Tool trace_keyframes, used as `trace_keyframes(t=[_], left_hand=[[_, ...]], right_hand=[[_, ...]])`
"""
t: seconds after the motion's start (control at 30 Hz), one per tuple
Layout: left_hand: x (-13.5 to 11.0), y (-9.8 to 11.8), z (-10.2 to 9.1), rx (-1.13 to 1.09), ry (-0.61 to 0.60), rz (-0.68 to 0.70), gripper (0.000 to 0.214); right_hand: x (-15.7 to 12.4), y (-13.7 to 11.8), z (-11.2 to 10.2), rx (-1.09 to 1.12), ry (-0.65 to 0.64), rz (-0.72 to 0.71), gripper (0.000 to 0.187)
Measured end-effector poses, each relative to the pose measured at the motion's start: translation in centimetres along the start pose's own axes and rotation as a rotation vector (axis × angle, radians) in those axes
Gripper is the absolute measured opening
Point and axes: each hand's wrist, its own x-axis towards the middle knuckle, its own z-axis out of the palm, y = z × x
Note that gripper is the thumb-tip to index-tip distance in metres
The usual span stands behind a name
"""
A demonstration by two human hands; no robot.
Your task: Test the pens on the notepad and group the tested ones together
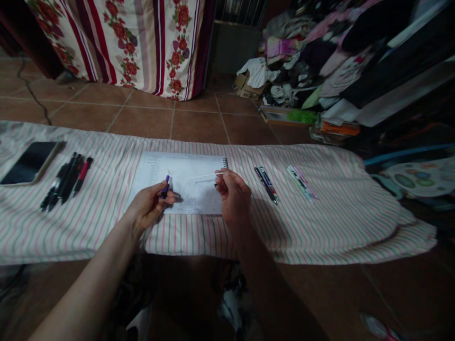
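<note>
My left hand (pixel 152 202) pinches a short purple and black pen part (pixel 165 187) with a pale tip pointing up. In my right hand (pixel 234 192) a thin white stick like a pen refill (pixel 205 177) is held between thumb and fingers, its free end pointing left. A small dark piece shows by the curled right fingers, too small to name. Both hands are over an open spiral notebook (pixel 202 163), whose page carries faint printed lines and scribbles. The two pen pieces are apart from each other.
A striped cloth (pixel 320 227) covers the low surface. To the left lie a phone (pixel 30 162) and several dark pens (pixel 67 177). On the right are dark pens (pixel 266 184) and pastel pens (pixel 302 183). Beyond are a floral curtain (pixel 142 42) and piled clothes (pixel 284 47).
</note>
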Motion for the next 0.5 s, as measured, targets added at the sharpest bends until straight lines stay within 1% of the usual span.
trace_keyframes(t=[0.27, 0.37, 0.5], left_hand=[[0.4, -0.57, -0.68, 0.009, -0.074, 0.15, 0.018], [0.6, -0.73, -0.91, 0.029, -0.073, 0.157, 0.017], [0.31, -0.84, -0.56, 0.096, -0.034, 0.145, 0.018]], right_hand=[[-0.05, -0.05, 0.04, -0.045, 0.0, 0.006, 0.018], [0.02, 0.01, 0.02, -0.046, 0.004, 0.01, 0.019], [0.08, 0.07, -0.03, -0.026, -0.006, 0.02, 0.018]])
